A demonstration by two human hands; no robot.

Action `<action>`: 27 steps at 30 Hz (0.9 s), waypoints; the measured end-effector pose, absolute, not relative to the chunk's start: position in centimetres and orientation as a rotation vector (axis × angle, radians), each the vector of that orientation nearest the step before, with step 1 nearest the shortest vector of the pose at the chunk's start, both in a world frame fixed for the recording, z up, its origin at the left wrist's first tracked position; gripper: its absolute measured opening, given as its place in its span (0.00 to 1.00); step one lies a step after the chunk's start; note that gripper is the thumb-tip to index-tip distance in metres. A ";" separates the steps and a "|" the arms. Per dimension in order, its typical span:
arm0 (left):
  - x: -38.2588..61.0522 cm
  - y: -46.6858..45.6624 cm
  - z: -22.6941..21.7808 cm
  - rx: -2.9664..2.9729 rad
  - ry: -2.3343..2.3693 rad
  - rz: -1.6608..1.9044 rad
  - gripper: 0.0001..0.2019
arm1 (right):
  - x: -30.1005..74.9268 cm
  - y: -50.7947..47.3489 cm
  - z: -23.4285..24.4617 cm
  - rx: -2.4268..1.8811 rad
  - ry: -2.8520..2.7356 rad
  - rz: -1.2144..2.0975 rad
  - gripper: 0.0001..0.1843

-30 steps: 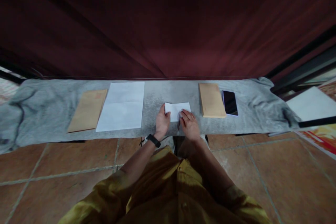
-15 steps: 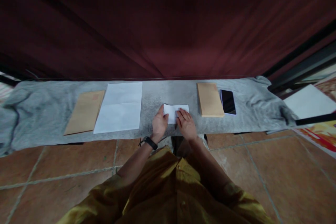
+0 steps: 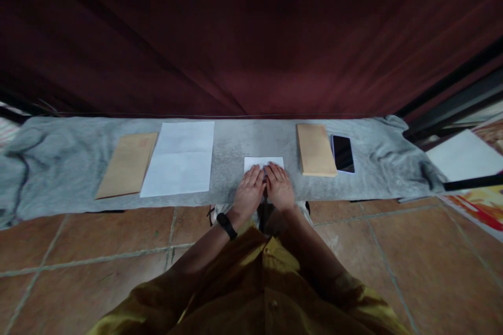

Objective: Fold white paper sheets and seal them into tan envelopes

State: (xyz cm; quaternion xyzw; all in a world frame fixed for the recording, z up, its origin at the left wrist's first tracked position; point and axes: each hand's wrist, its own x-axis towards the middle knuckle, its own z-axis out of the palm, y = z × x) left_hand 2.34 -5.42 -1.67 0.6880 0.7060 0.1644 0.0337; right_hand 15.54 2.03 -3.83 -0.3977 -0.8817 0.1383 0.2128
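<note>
A small folded sheet of white paper [image 3: 257, 161] lies on the grey cloth near the front edge of the table. My left hand [image 3: 248, 188] rests flat on its left part with the fingers stretched forward. On its right part lies my right hand [image 3: 279, 186], also flat, fingers out. The two hands touch or nearly touch at the fingertips and cover the lower part of the paper. Neither hand grips anything.
Large white sheets [image 3: 178, 159] lie to the left, beside a brown envelope [image 3: 128, 165]. A stack of brown envelopes [image 3: 316, 149] is on the right, next to a phone [image 3: 343, 154]. The grey cloth [image 3: 259, 133] meets a dark red curtain [image 3: 251, 84] behind.
My left hand has let go of the paper's left edge and moved right, now flat on top beside my right hand. My right hand has stayed almost in place.
</note>
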 end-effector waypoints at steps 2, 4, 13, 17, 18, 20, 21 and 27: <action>2.7 -6.2 -2.0 2.156 2.130 0.438 0.26 | 15.6 2.1 -3.9 -1.102 -2.453 0.384 0.24; 2.7 -6.9 -2.1 2.190 2.092 0.367 0.29 | 15.7 2.1 -4.0 -1.101 -2.463 0.386 0.24; 1.0 -7.4 -2.3 2.303 1.926 0.276 0.43 | 15.8 2.4 -4.0 -1.069 -2.466 0.370 0.24; 0.3 -7.7 -2.3 2.361 1.880 0.259 0.45 | 16.1 2.6 -4.2 -1.073 -2.478 0.326 0.25; 0.1 -7.8 -2.3 2.370 1.880 0.244 0.46 | 16.2 2.6 -4.3 -1.082 -2.481 0.309 0.25; -0.4 -8.1 -2.3 2.380 1.898 0.203 0.47 | 16.5 2.6 -4.3 -1.102 -2.484 0.273 0.26; -0.6 -8.3 -2.4 2.382 1.912 0.183 0.47 | 16.7 2.6 -4.3 -1.112 -2.482 0.258 0.26; -1.6 -8.9 -3.1 2.419 1.953 0.154 0.48 | 18.0 2.6 -4.5 -1.130 -2.462 0.243 0.26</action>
